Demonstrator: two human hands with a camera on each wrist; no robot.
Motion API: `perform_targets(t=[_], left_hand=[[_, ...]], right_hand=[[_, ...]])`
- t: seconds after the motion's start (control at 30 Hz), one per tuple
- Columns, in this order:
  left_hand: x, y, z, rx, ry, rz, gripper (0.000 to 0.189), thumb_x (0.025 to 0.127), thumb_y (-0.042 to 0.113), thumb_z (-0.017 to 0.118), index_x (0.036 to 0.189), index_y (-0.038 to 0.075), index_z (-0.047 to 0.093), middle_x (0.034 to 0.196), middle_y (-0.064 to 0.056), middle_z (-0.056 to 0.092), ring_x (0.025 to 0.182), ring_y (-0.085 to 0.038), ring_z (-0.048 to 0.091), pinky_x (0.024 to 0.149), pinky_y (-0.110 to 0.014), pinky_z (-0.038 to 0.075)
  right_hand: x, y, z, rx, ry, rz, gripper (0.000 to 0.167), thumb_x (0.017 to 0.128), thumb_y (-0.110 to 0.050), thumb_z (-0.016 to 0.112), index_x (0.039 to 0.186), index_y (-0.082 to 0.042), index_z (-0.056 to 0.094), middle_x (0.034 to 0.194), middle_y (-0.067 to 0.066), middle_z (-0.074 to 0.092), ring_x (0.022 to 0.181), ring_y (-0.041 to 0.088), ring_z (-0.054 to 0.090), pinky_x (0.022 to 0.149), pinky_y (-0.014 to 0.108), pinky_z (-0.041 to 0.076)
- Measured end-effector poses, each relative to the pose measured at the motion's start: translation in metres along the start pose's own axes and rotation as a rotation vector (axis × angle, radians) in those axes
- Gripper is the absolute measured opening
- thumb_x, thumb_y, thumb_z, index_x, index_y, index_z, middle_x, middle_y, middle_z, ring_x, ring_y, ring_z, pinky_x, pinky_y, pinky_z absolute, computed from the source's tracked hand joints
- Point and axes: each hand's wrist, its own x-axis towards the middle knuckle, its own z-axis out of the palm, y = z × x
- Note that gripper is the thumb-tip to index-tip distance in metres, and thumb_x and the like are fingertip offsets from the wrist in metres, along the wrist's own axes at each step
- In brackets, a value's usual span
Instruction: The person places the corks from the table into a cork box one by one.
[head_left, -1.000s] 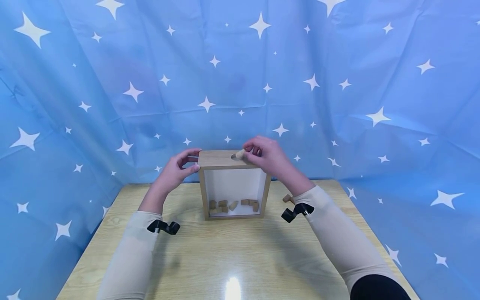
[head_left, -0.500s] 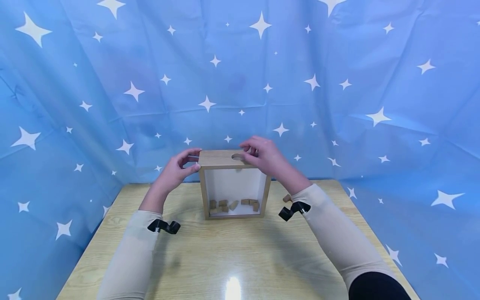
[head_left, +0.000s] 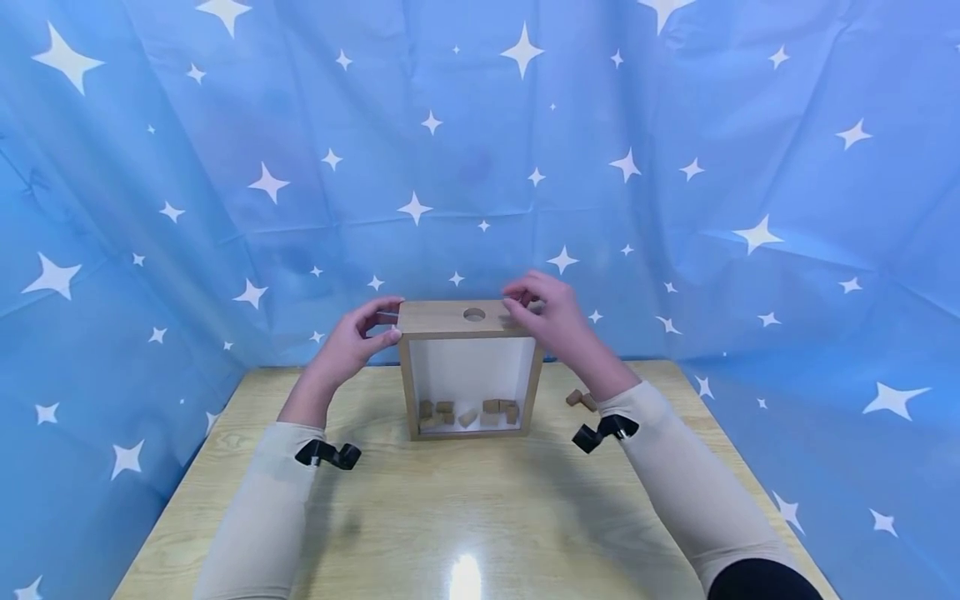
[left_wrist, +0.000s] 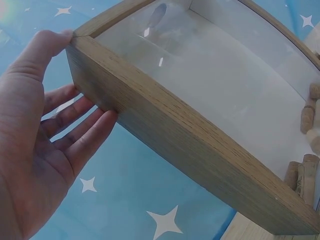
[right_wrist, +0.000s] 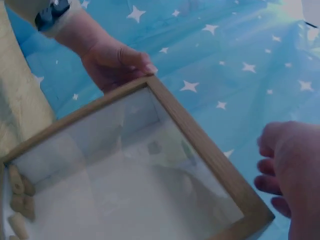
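Observation:
A wooden shadow box (head_left: pixel 435 317) with a clear front stands upright on the table, a round hole (head_left: pixel 474 315) in its top. Several corks (head_left: pixel 468 417) lie on its floor behind the pane. My left hand (head_left: pixel 348 346) holds the top left corner, thumb at the front edge and fingertips (left_wrist: pixel 107 117) against the rear of the side. Over the right end of the top hovers my right hand (head_left: pixel 555 312), fingers loosely bent and nothing visible in them. The right wrist view shows that hand (right_wrist: pixel 300 172) apart from the frame's corner.
A couple of loose corks (head_left: pixel 575 397) lie on the table right of the box, near my right forearm. The wooden table (head_left: pixel 450 492) reaches back to a blue star-patterned curtain (head_left: pixel 480 167), which hangs close behind the box.
A cork that my right hand held at the hole has dropped through into the box. The right hand has since drawn back to the right; the left has stayed put.

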Motion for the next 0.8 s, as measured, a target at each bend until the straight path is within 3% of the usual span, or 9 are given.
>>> perform_targets(t=[0.17, 0.33, 0.5, 0.67, 0.8], left_hand=[[-0.001, -0.001, 0.001, 0.01, 0.009, -0.004, 0.061, 0.11, 0.025, 0.073, 0.165, 0.014, 0.051, 0.158, -0.012, 0.054, 0.145, -0.033, 0.054, 0.114, -0.058, 0.051], [-0.001, 0.001, 0.001, 0.004, 0.006, -0.002, 0.06, 0.11, 0.024, 0.073, 0.165, 0.014, 0.051, 0.159, -0.013, 0.053, 0.146, -0.035, 0.054, 0.115, -0.059, 0.05], [-0.002, 0.003, 0.001, 0.001, 0.004, -0.001, 0.06, 0.111, 0.021, 0.072, 0.166, 0.011, 0.049, 0.16, -0.014, 0.053, 0.146, -0.035, 0.053, 0.112, -0.049, 0.054], [-0.003, 0.004, 0.002, -0.013, -0.004, 0.003, 0.059, 0.111, 0.019, 0.071, 0.166, 0.012, 0.05, 0.159, -0.014, 0.053, 0.145, -0.036, 0.054, 0.108, -0.039, 0.057], [-0.002, 0.002, 0.002, -0.028, -0.014, 0.012, 0.059, 0.111, 0.02, 0.071, 0.166, 0.013, 0.05, 0.159, -0.014, 0.052, 0.145, -0.038, 0.054, 0.108, -0.038, 0.057]], right_hand=[[-0.017, 0.004, -0.01, 0.041, 0.119, 0.029, 0.009, 0.103, -0.003, 0.078, 0.11, -0.002, 0.082, 0.097, 0.006, 0.073, 0.087, 0.02, 0.066, 0.083, 0.032, 0.056], [-0.033, 0.015, -0.024, 0.047, 0.168, 0.071, 0.005, 0.104, -0.002, 0.077, 0.106, -0.002, 0.082, 0.093, 0.006, 0.072, 0.082, 0.018, 0.062, 0.077, 0.024, 0.052], [-0.051, 0.028, -0.035, 0.027, 0.188, 0.11, 0.006, 0.105, -0.003, 0.077, 0.104, -0.005, 0.082, 0.092, 0.007, 0.07, 0.079, 0.017, 0.058, 0.072, 0.021, 0.05], [-0.079, 0.048, -0.041, -0.016, 0.13, 0.191, 0.008, 0.106, -0.003, 0.075, 0.109, -0.004, 0.082, 0.093, 0.006, 0.07, 0.078, 0.018, 0.059, 0.07, 0.022, 0.05], [-0.103, 0.066, -0.043, -0.051, 0.027, 0.295, 0.012, 0.109, -0.01, 0.072, 0.118, -0.006, 0.08, 0.098, 0.006, 0.071, 0.081, 0.02, 0.061, 0.069, 0.026, 0.052]])
